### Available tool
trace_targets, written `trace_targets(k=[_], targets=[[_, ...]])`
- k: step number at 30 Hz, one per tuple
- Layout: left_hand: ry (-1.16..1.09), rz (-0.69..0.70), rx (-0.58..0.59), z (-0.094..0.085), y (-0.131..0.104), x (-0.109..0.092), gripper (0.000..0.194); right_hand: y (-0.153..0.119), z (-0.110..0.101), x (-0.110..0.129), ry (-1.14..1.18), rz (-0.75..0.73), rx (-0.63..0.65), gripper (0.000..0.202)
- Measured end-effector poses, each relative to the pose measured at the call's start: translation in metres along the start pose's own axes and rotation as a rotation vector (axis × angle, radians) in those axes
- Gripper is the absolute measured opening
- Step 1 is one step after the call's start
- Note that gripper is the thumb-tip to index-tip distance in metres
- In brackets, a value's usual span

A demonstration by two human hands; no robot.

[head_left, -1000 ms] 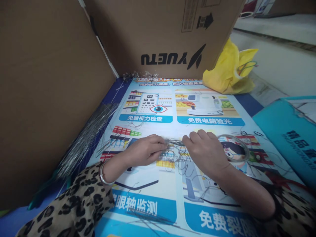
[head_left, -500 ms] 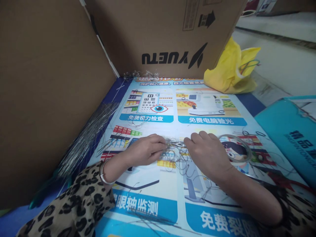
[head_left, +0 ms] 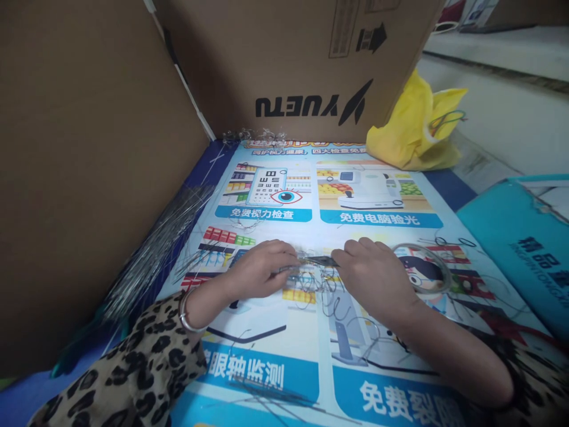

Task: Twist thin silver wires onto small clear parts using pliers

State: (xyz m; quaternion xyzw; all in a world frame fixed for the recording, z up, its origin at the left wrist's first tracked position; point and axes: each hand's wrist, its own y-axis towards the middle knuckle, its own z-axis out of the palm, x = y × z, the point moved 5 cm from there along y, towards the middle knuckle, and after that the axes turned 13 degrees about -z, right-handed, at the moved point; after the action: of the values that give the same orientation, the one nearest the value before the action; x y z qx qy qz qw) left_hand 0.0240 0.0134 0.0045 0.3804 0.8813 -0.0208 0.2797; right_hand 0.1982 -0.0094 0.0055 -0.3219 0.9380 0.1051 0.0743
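Note:
My left hand (head_left: 265, 268) is closed in a pinch on a thin piece of wire, most of it hidden by the fingers. My right hand (head_left: 377, 281) is wrapped round a pair of pliers (head_left: 322, 260). Their dark, narrow jaws point left and reach close to my left fingertips; whether they grip the wire is too small to tell. Bent and curled wire pieces (head_left: 341, 307) lie in a loose tangle below and between both hands. A coil of wire (head_left: 447, 270) rests on the printed poster (head_left: 322, 332), just right of my right hand.
A bundle of straight wires (head_left: 149, 255) lies along the left. Cut wires (head_left: 275, 391) are near the front. Cardboard panels (head_left: 288, 65) wall off the back and left. A yellow bag (head_left: 406, 133) stands at the back right, a turquoise box (head_left: 524, 237) at the right.
The pliers have turned slightly in my right hand, so their dark jaws show more plainly. Both hands stay in almost the same place.

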Motion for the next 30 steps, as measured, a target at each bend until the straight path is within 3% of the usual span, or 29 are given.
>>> trace_targets(k=[10,21,30], targets=[[-0.111,-0.215,0.016,-0.002,-0.001,0.003,0.027,0.001,-0.002,-0.002,0.009,0.025,0.008,0.010],[-0.407,-0.263,0.058,-0.001,0.000,0.007,0.016,0.001,0.002,-0.003,0.035,0.035,0.028,0.008],[-0.379,-0.359,-0.002,0.002,0.007,0.012,0.017,0.002,0.002,-0.002,0.032,0.037,0.028,0.007]])
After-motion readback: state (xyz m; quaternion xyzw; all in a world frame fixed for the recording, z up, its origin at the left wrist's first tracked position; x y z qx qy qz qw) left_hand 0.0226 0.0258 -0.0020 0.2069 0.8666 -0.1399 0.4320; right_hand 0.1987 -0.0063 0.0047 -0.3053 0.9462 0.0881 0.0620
